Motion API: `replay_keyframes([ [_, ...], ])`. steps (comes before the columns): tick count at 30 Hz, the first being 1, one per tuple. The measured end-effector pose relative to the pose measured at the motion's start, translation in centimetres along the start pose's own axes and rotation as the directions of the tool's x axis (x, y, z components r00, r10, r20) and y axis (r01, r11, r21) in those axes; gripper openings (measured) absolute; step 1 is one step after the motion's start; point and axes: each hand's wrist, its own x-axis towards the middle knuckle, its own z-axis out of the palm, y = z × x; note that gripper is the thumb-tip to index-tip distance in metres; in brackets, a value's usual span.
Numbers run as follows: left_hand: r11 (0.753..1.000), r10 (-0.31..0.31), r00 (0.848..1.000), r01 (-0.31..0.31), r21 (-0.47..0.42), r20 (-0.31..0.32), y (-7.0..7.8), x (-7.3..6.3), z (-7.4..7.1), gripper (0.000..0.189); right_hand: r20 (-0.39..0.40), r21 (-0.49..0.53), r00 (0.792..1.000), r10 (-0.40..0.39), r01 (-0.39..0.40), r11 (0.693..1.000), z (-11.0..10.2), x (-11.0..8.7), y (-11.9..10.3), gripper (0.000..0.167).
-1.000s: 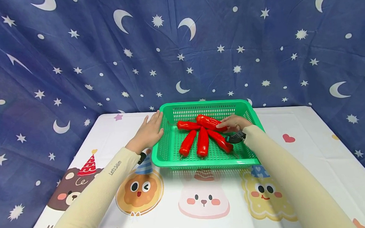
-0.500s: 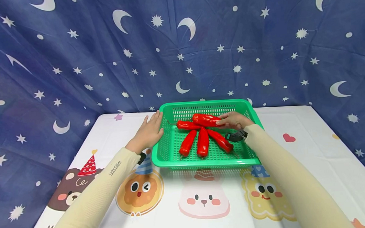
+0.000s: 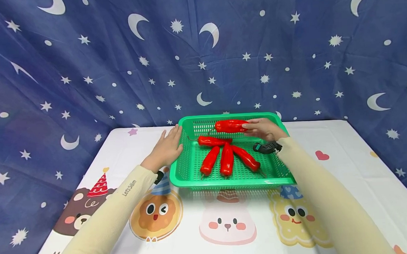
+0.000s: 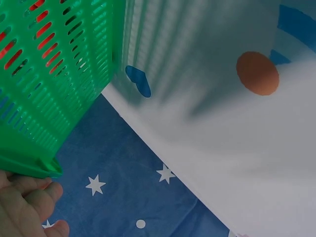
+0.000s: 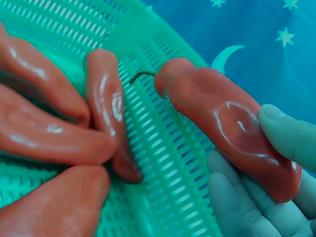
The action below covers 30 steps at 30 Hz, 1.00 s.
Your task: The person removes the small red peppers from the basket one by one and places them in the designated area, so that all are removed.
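A green slotted plastic basket (image 3: 234,182) stands on the table with several red chili peppers in it. My right hand (image 3: 263,129) pinches one red chili pepper (image 3: 229,126) by its tapered end, thumb on one side and fingers on the other. That pepper is raised over the back of the basket, its thin stem pointing left. Below it, another chili pepper (image 3: 211,140) lies crosswise, and others fan out toward the front, tips together near the middle. My left hand (image 3: 164,147) rests with straight fingers against the basket's left rim; the left wrist view has its fingertips under the rim (image 4: 29,165).
The table wears a white cloth (image 3: 335,197) printed with cartoon figures and lettering. A dark blue curtain (image 3: 200,65) with moons and stars hangs right behind the basket and along both sides. A black strap (image 3: 268,148) is on my right wrist.
My right hand has lifted the chili pepper up and slightly back from the pile, turning it nearly level. The crosswise pepper beneath now shows more fully. My left hand stays at the rim.
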Motion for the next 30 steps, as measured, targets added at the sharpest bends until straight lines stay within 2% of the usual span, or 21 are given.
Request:
replay_keyframes([
  [6,1.0,-0.016,1.0,0.015,0.024,0.019,0.1,0.1,0.2,0.064,0.034,0.05,0.999,0.004,-0.006,0.999,-0.7,-1.1,-1.5,0.068],
  [14,1.0,-0.013,1.0,0.013,0.025,0.012,0.2,0.0,0.0,0.064,0.041,0.021,0.999,-0.023,0.022,1.0,-1.6,-3.1,-3.9,0.064],
  [21,1.0,-0.011,1.0,0.011,0.025,0.013,0.0,0.2,0.2,0.063,0.034,-0.05,0.998,-0.043,0.045,0.998,-2.8,-5.5,-5.4,0.071],
  [25,1.0,-0.015,1.0,0.015,0.014,0.018,-0.1,0.2,0.3,0.064,0.03,-0.055,0.998,-0.051,0.053,0.997,-3.9,-7.1,-5.7,0.074],
  [27,1.0,-0.016,1.0,0.016,0.011,0.017,-0.2,0.2,0.3,0.064,0.01,-0.038,0.999,-0.05,0.051,0.998,-4.5,-7.8,-5.8,0.064],
  [30,1.0,-0.012,1.0,0.012,0.003,0.011,-0.1,0.2,0.3,0.064,-0.012,-0.002,0.999,-0.047,0.047,0.999,-5.6,-8.9,-5.8,0.031],
])
